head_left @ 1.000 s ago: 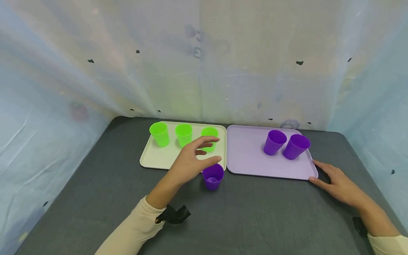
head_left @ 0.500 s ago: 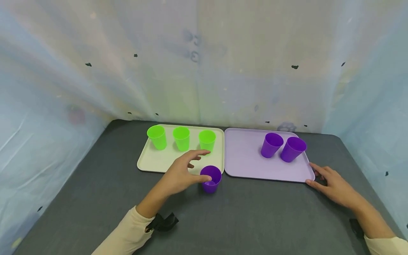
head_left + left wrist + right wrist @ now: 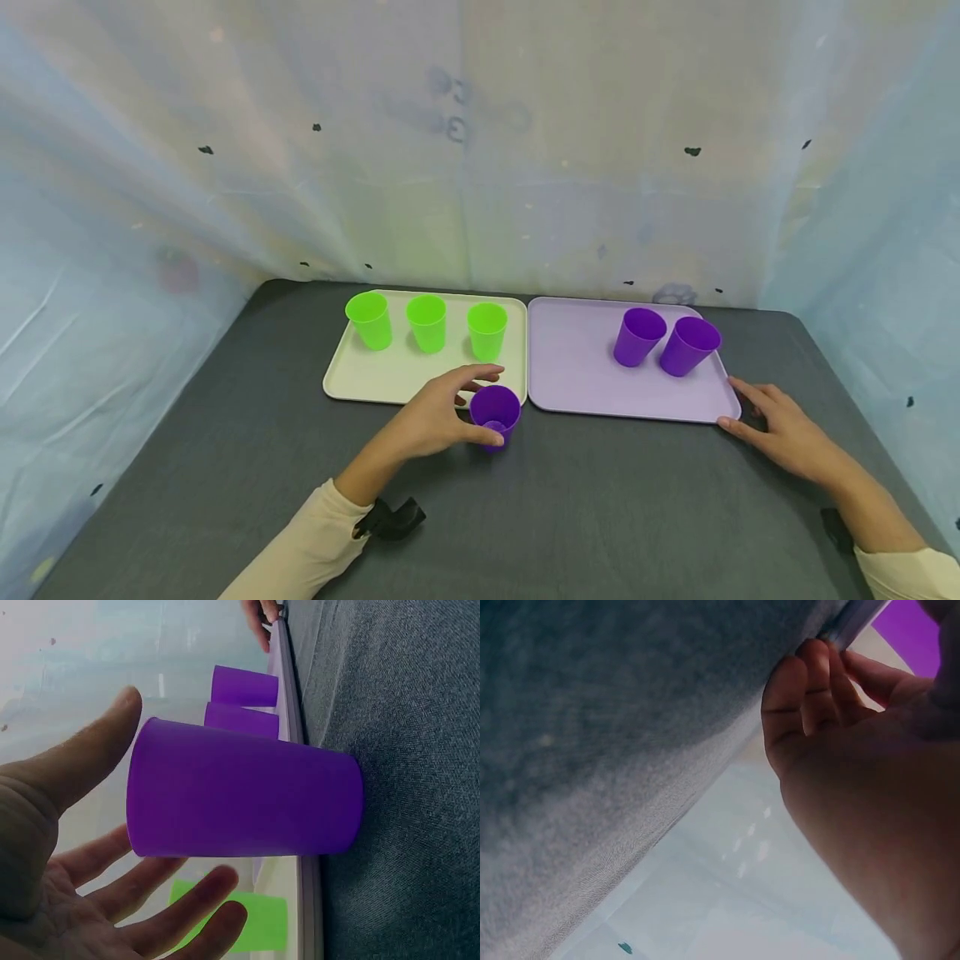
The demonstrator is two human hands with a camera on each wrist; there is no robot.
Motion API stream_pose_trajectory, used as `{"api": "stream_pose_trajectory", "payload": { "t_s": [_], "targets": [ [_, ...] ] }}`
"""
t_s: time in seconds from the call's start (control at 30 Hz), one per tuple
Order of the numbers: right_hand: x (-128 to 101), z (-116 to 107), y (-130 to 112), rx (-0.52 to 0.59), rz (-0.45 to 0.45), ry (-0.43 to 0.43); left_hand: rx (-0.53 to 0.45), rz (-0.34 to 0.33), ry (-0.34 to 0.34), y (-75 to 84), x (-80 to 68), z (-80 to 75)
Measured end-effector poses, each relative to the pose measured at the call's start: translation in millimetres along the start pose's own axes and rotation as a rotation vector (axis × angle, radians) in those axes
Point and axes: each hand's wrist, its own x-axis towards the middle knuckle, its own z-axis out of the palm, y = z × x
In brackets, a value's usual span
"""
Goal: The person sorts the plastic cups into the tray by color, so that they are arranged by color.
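Grey table (image 3: 600,517): 1 purple cup (image 3: 495,414), upright, just in front of the seam between 2 trays. Left hand (image 3: 435,412) spread around it, fingers uncurled; contact cannot be told. Right hand (image 3: 780,425) lies flat, fingertips at the near right corner of the lilac tray (image 3: 577,375). Lilac tray holds 2 purple cups (image 3: 663,337), side by side. Cream tray (image 3: 375,375) holds 3 green cups (image 3: 427,321) in a row. Pale curtain (image 3: 480,167) behind; faint, blurred marks, unreadable.
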Motion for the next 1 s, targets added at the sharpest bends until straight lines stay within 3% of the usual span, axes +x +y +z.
{"api": "stream_pose_trajectory", "payload": {
  "t_s": [0.23,0.63,1.0],
  "targets": [
    [2.6,-1.6,-2.1,0.036,0.022,-0.034,0.037,-0.016,-0.029,0.3,-0.6,0.7],
    [0.6,-1.2,-5.5,0.061,-0.051,0.074,0.045,-0.026,-0.046,-1.1,-0.7,1.9],
    [-1.3,0.5,-2.4,-0.015,-0.1,0.098,0.058,-0.019,-0.05,-1.3,-2.3,-1.8]
  ]
}}
